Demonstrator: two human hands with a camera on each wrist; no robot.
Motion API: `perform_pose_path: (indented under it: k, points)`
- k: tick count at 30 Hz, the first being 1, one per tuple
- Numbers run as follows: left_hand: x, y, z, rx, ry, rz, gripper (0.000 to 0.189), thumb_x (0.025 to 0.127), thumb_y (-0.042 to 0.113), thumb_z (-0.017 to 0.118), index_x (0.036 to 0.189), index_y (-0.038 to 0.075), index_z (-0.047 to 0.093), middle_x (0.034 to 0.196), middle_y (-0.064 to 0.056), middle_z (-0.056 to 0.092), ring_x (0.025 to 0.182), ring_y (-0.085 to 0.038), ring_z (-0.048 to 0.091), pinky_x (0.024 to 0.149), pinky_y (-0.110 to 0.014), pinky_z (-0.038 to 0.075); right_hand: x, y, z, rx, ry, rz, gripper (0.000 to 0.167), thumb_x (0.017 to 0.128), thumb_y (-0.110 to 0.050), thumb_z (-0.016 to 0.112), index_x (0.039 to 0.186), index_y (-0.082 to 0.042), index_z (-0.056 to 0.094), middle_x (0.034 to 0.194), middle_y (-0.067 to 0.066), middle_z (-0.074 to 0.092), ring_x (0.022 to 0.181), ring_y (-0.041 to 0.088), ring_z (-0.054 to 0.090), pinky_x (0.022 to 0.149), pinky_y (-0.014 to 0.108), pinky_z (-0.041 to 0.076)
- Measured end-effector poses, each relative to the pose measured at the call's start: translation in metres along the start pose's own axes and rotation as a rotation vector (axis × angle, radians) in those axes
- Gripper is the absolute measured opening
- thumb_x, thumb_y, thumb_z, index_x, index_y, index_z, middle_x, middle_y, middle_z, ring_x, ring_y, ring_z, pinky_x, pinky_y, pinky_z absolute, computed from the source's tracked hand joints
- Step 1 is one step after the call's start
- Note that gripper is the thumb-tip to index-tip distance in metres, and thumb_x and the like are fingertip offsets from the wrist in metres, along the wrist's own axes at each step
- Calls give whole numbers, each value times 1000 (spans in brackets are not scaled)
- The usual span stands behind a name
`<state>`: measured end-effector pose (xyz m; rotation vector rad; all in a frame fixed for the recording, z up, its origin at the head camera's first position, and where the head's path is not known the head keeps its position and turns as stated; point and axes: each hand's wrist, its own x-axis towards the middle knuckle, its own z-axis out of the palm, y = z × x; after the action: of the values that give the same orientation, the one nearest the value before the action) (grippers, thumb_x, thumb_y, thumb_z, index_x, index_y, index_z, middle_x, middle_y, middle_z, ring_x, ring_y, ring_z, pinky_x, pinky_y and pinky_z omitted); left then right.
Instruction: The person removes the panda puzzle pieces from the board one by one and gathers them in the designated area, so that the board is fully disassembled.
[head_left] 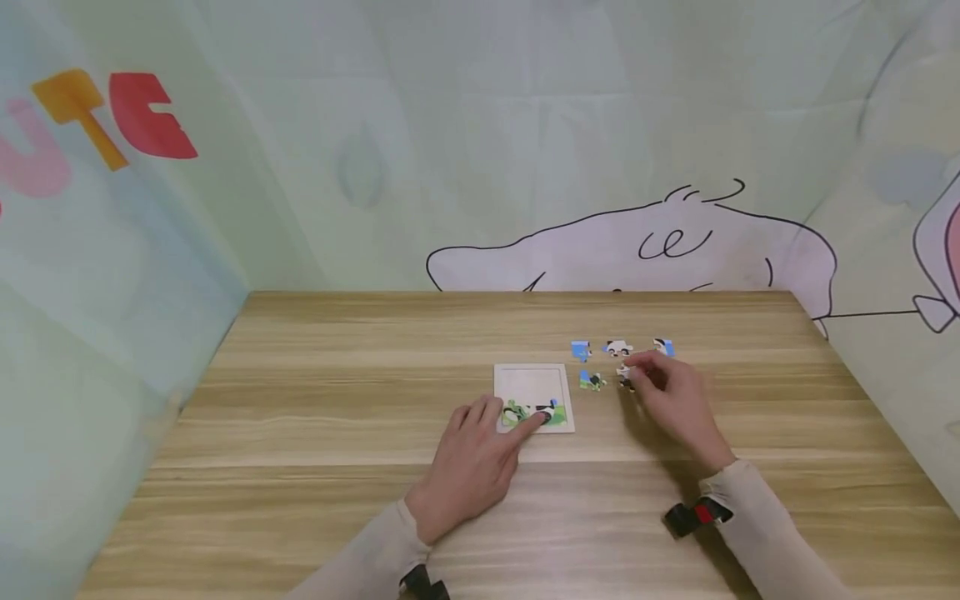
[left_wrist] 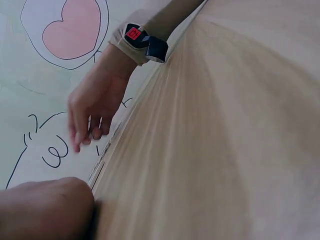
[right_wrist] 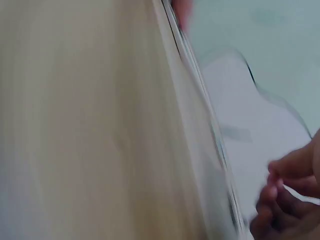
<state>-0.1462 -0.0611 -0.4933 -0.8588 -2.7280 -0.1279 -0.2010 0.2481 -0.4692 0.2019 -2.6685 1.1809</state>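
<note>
My left hand (head_left: 468,458) lies at the near left corner of a small white puzzle board (head_left: 528,379). One outstretched finger touches the pieces set along the board's near side, which show green and black-and-white parts. My right hand (head_left: 678,400) hovers over the table to the right of the board, its fingertips beside a black-and-white puzzle piece (head_left: 625,377). In the left wrist view the right hand (left_wrist: 97,105) hangs above the tabletop with fingers pointing down. Its fingertips (right_wrist: 272,175) look blurred in the right wrist view, and no piece shows between them.
Loose pieces lie near the right hand: a blue one (head_left: 581,349), a panda-face one (head_left: 618,347), a blue-and-white one (head_left: 664,346) and a green-and-blue one (head_left: 592,381). The wooden table (head_left: 337,375) meets a printed cloth backdrop (head_left: 465,150) behind.
</note>
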Motion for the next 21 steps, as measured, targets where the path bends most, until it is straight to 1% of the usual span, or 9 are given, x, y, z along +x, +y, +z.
perform_pose_path:
  k: [5,7,9,10,12,14,16,18,21]
  points:
    - [-3,1,-1,-74,18,-13,48,108,34,55,155,42,56,120,-11,59,115,-29,60,99,-50,53,-6,-44,44,116,-230,-73,20,105,-8,64,117,-10,80,113,8,80,91,13,64,79,23,52]
    - [-4,1,0,-88,32,-13,46,108,33,55,153,41,58,121,-12,59,117,-30,60,99,-50,53,-5,-57,59,167,-284,-98,21,106,-8,63,118,-10,80,110,9,80,91,14,65,80,24,52]
    - [-5,0,0,-85,48,-10,43,108,33,55,150,39,61,122,-13,60,121,-33,61,99,-50,54,-2,-66,71,216,-343,-94,24,107,-7,60,121,-8,79,111,11,79,89,14,66,78,24,53]
    - [-5,0,0,-83,55,-6,43,107,32,56,149,38,62,122,-14,60,123,-35,62,99,-50,54,0,-68,76,218,-358,-92,25,107,-7,59,121,-8,79,112,11,79,90,14,67,80,23,53]
    - [-5,1,1,-71,64,3,42,107,33,57,148,37,63,125,-15,60,127,-38,63,99,-50,54,3,-68,83,212,-379,-86,27,107,-5,57,122,-7,79,113,13,78,89,14,65,78,23,52]
    - [-5,3,1,-68,71,9,42,107,33,58,148,36,63,128,-17,60,131,-40,62,101,-51,55,4,-67,86,178,-383,-73,28,106,-4,56,121,-8,79,119,12,78,90,13,64,78,24,51]
    - [-7,5,1,-70,71,5,44,107,32,58,150,36,61,134,-17,60,134,-39,61,102,-51,54,5,-66,87,131,-373,-85,28,105,-3,57,119,-10,81,117,9,79,90,14,62,79,25,49]
    - [-11,7,-1,-76,66,-17,44,106,33,58,150,35,61,141,-19,58,137,-39,59,105,-51,53,6,-67,87,104,-381,-102,30,104,-2,57,119,-11,81,113,7,79,88,13,60,79,26,49]
    - [-20,9,-3,-90,35,-61,46,107,36,57,152,35,61,151,-22,55,143,-40,55,109,-54,50,6,-70,89,77,-399,-121,32,103,-1,56,118,-12,82,105,4,77,87,13,58,80,26,48]
